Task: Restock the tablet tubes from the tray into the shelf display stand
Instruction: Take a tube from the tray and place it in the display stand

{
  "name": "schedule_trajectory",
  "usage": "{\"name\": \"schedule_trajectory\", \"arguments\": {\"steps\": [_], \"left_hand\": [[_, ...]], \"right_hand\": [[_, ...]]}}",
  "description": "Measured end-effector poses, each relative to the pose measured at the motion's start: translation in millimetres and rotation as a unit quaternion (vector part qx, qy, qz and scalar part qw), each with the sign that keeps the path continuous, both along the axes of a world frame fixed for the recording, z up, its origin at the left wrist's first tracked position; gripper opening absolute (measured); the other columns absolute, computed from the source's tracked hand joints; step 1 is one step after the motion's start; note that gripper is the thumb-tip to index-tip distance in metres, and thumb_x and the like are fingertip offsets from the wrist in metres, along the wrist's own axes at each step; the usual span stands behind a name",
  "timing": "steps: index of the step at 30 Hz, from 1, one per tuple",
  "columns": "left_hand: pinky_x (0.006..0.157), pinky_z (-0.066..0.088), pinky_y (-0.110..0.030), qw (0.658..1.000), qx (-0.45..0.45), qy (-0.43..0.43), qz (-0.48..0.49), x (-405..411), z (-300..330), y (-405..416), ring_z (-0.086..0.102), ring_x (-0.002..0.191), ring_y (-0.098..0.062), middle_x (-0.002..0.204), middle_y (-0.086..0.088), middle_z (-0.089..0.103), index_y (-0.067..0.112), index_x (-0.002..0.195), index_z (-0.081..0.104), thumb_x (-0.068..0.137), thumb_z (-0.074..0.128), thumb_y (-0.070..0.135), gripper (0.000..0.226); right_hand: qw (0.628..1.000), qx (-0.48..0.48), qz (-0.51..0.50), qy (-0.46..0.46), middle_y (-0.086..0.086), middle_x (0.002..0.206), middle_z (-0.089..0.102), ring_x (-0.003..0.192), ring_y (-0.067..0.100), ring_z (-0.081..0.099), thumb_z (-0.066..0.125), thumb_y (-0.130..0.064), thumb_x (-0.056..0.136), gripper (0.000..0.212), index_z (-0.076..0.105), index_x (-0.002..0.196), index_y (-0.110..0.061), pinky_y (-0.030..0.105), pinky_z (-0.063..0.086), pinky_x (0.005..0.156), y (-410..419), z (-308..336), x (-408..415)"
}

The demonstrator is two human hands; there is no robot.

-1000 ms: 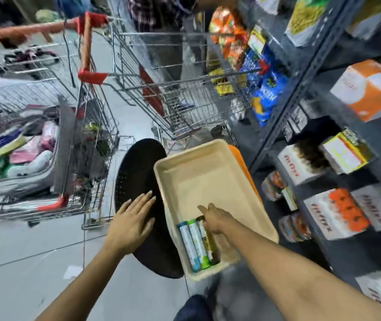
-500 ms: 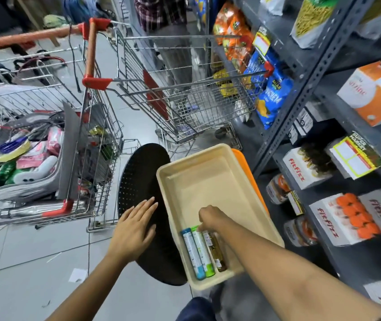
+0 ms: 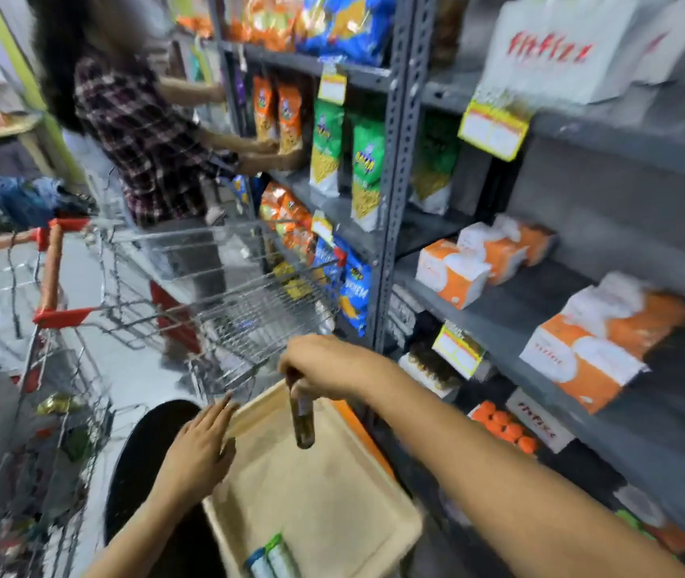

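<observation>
My right hand (image 3: 324, 365) has lifted the brown tube (image 3: 302, 415) clear above the tray (image 3: 332, 506), fingers closed round its top, while my left hand (image 3: 199, 452) rests flat and open on the tray's left rim, two tubes (image 3: 269, 556) remaining inside.

A shop aisle; grey metal shelving (image 3: 392, 168) stocked with snack bags (image 3: 367, 168), price tags (image 3: 493, 129), wire trolleys (image 3: 224, 310).

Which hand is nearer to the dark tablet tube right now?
Right. The right hand grips the dark tube by its top, above the tray. The left hand rests flat at the tray's left rim, apart from the tube.
</observation>
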State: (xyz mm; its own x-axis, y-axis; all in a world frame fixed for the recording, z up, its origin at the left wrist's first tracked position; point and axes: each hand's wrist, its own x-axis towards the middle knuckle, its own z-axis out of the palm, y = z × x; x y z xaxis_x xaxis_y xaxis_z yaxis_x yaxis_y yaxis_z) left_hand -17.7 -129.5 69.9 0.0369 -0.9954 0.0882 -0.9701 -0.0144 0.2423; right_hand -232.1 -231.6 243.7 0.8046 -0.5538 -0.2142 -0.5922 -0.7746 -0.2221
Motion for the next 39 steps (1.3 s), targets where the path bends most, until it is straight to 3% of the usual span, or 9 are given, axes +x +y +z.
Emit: {"name": "schedule_trajectory", "arguments": {"steps": [4, 8, 11, 16, 20, 26, 29, 32, 39], "left_hand": [[0.095, 0.044, -0.047, 0.996, -0.069, 0.029, -0.056, -47, 61, -75, 0.048, 0.123, -0.034, 0.142, -0.015, 0.044, 0.007, 0.133, 0.048, 0.078, 0.047, 0.031, 0.060], [0.095, 0.040, -0.036, 0.975, -0.150, 0.048, -0.159, -123, 132, -131, 0.049, 0.121, -0.029, 0.138, -0.014, 0.048, 0.005, 0.130, 0.050, 0.075, 0.041, 0.032, 0.061], [0.101, 0.038, -0.037, 0.942, -0.213, 0.073, -0.248, -191, 183, -161, 0.041, 0.129, -0.023, 0.147, -0.004, 0.037, 0.015, 0.136, 0.042, 0.077, 0.042, 0.032, 0.060], [0.106, 0.031, -0.036, 0.871, -0.308, 0.088, -0.372, -318, 266, -179, 0.031, 0.136, -0.017, 0.152, 0.001, 0.028, 0.017, 0.139, 0.037, 0.082, 0.042, 0.032, 0.059], [0.107, 0.021, -0.030, 0.828, -0.345, 0.110, -0.427, -408, 313, -163, 0.030, 0.134, -0.017, 0.150, 0.002, 0.028, 0.017, 0.141, 0.036, 0.086, 0.040, 0.038, 0.059], [0.106, 0.034, -0.044, 0.788, -0.361, 0.131, -0.481, -508, 350, -130, 0.035, 0.133, -0.022, 0.148, -0.003, 0.036, 0.018, 0.142, 0.034, 0.091, 0.030, 0.052, 0.061], [0.111, 0.026, -0.040, 0.772, -0.352, 0.129, -0.513, -545, 358, -111, 0.028, 0.137, -0.018, 0.151, 0.001, 0.030, 0.020, 0.145, 0.029, 0.092, 0.019, 0.059, 0.066], [0.105, 0.033, -0.035, 0.757, -0.348, 0.109, -0.543, -575, 364, -87, 0.041, 0.129, -0.019, 0.143, -0.002, 0.044, 0.019, 0.142, 0.034, 0.088, 0.019, 0.068, 0.074], [0.105, 0.030, -0.030, 0.785, -0.248, 0.004, -0.568, -621, 359, -57, 0.028, 0.135, -0.014, 0.153, 0.002, 0.027, 0.021, 0.149, 0.012, 0.057, 0.000, 0.092, 0.117]], "right_hand": [[0.997, -0.067, -0.019, -0.040, 0.010, 0.111, 0.062, 0.102, 0.027, 0.058, 0.064, -0.006, 0.085, 0.027, 0.064, 0.113, -0.007, 0.038, 0.049, 0.085, -2, 112, -57], [0.986, -0.144, -0.074, -0.051, 0.000, 0.092, 0.065, 0.083, 0.011, 0.055, 0.068, -0.015, 0.085, 0.019, 0.067, 0.103, -0.014, 0.019, 0.044, 0.071, 11, 210, -122], [0.967, -0.212, -0.128, -0.056, -0.003, 0.083, 0.065, 0.080, 0.013, 0.058, 0.065, -0.021, 0.087, 0.011, 0.069, 0.095, -0.015, 0.022, 0.043, 0.070, 24, 264, -167], [0.936, -0.259, -0.236, -0.036, -0.006, 0.104, 0.072, 0.093, 0.011, 0.064, 0.064, -0.035, 0.088, 0.025, 0.067, 0.110, -0.023, 0.026, 0.048, 0.082, 65, 343, -248], [0.910, -0.267, -0.317, -0.015, 0.001, 0.100, 0.076, 0.082, 0.013, 0.068, 0.063, -0.028, 0.090, 0.026, 0.071, 0.111, -0.015, 0.013, 0.047, 0.068, 105, 395, -307], [0.847, -0.308, -0.433, 0.016, 0.008, 0.109, 0.074, 0.082, 0.014, 0.067, 0.063, -0.027, 0.091, 0.031, 0.071, 0.115, -0.010, 0.025, 0.053, 0.078, 153, 445, -390], [0.812, -0.303, -0.498, 0.018, 0.011, 0.109, 0.073, 0.079, 0.012, 0.062, 0.064, -0.026, 0.090, 0.032, 0.070, 0.115, -0.007, 0.022, 0.052, 0.073, 170, 454, -429], [0.780, -0.303, -0.546, 0.042, 0.006, 0.106, 0.075, 0.091, 0.020, 0.070, 0.065, -0.030, 0.089, 0.028, 0.073, 0.109, -0.012, 0.034, 0.054, 0.087, 184, 455, -466], [0.700, -0.265, -0.661, 0.063, -0.001, 0.096, 0.074, 0.095, 0.021, 0.068, 0.070, -0.032, 0.085, 0.027, 0.074, 0.105, -0.014, 0.038, 0.055, 0.091, 209, 454, -547]]}}
